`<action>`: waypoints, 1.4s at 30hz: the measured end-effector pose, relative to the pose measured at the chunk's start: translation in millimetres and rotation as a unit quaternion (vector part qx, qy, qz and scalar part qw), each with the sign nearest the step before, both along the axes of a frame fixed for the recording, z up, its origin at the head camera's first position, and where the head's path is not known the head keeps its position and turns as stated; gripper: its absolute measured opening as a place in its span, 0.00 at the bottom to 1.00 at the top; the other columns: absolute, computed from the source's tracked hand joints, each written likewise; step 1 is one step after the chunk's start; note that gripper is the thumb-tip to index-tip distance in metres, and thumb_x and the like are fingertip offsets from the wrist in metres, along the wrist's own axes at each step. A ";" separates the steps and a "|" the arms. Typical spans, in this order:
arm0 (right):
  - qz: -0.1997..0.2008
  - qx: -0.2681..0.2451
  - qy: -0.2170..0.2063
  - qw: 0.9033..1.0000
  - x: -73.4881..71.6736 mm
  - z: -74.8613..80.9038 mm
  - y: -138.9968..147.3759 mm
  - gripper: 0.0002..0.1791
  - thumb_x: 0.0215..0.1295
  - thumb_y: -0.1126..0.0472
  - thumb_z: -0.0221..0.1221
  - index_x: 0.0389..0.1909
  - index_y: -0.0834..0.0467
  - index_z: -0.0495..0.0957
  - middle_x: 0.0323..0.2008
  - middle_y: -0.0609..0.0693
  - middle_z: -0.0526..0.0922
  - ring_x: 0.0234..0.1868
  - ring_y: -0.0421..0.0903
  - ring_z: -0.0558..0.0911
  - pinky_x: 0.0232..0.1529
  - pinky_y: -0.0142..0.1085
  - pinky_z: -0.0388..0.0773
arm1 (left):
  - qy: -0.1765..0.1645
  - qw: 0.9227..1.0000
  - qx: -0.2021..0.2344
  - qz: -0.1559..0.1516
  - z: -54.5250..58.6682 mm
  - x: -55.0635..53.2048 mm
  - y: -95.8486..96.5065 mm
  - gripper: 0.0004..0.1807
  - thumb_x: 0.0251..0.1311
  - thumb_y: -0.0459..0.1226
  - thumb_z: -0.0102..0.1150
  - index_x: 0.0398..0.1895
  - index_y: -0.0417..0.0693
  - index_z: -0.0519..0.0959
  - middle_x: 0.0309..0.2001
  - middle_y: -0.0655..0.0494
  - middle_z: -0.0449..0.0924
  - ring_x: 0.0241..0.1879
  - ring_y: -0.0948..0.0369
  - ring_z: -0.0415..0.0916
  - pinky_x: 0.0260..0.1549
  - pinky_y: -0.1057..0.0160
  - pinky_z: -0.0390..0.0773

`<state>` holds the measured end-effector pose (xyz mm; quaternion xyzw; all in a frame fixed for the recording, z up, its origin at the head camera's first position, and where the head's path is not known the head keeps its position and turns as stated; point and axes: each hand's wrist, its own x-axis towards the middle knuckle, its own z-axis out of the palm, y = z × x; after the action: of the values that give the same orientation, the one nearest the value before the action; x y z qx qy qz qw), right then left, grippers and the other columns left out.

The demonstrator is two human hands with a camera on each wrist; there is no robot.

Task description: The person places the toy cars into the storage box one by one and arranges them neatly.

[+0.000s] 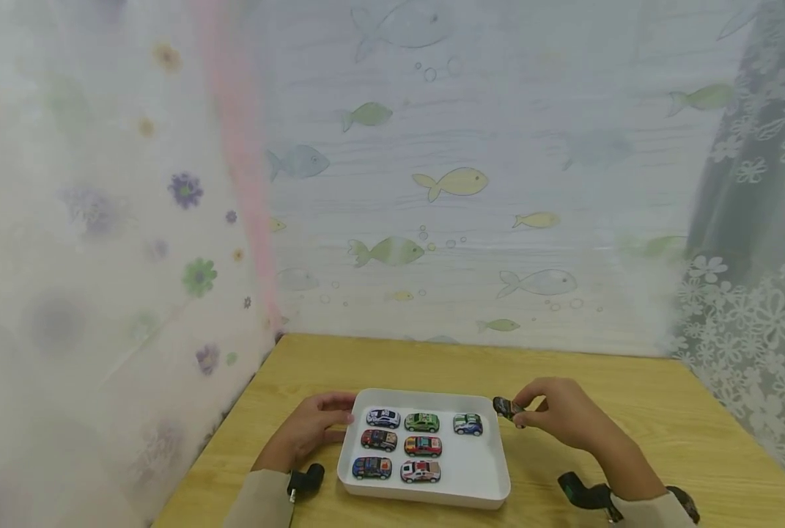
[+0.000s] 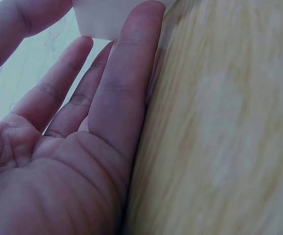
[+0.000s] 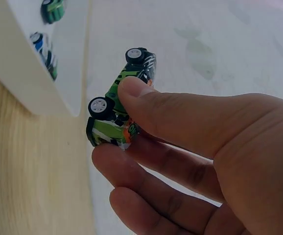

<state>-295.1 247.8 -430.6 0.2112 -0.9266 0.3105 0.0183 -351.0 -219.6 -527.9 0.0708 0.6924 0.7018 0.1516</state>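
My right hand point(image 1: 559, 413) pinches a small toy car point(image 3: 114, 103) with green and black markings, held just off the right rim of a white tray point(image 1: 474, 469). Thumb and fingertips grip its sides in the right wrist view. At the tray's left wall, my left hand point(image 1: 313, 425) touches the outside with extended fingers point(image 2: 124, 73). Inside the tray stand several toy cars in columns: a white-and-blue one point(image 1: 382, 418), a green one point(image 1: 421, 422), a red-and-yellow one point(image 1: 423, 446) and a blue one point(image 1: 372, 468) among them. Apart from these, a green-white-blue car point(image 1: 467, 424) sits to the right.
The wooden table point(image 1: 339, 359) runs back to a curtain point(image 1: 458, 220) printed with fish. A flowered curtain point(image 1: 135, 293) closes the left side. Black wrist devices point(image 1: 583, 491) are strapped near both sleeves.
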 end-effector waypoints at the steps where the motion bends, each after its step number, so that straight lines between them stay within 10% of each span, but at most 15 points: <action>1: 0.001 -0.002 0.003 1.000 -0.8 0.8 -2.0 0.10 0.61 0.52 0.73 0.43 0.48 0.88 0.43 0.46 0.87 0.33 0.46 0.88 0.30 0.32 0.82 | 0.002 1.000 -0.001 -0.001 0.4 -0.8 0.1 0.28 0.65 0.33 0.68 0.68 0.37 0.74 0.62 0.43 0.79 0.56 0.53 0.82 0.54 0.50 0.86; 42: 0.031 0.022 0.021 0.999 -13.7 -23.8 -61.7 0.09 0.53 0.53 0.78 0.35 0.46 0.90 0.32 0.35 0.86 0.32 0.36 0.76 0.30 0.29 0.75 | 0.001 1.000 -0.004 -0.001 2.5 -0.1 1.1 0.30 0.65 0.33 0.67 0.70 0.35 0.72 0.63 0.41 0.79 0.55 0.53 0.82 0.51 0.51 0.87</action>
<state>-308.8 186.1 -454.4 0.2461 -0.9257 0.2862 0.0234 -351.1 -218.5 -525.3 0.0719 0.6949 0.6991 0.1523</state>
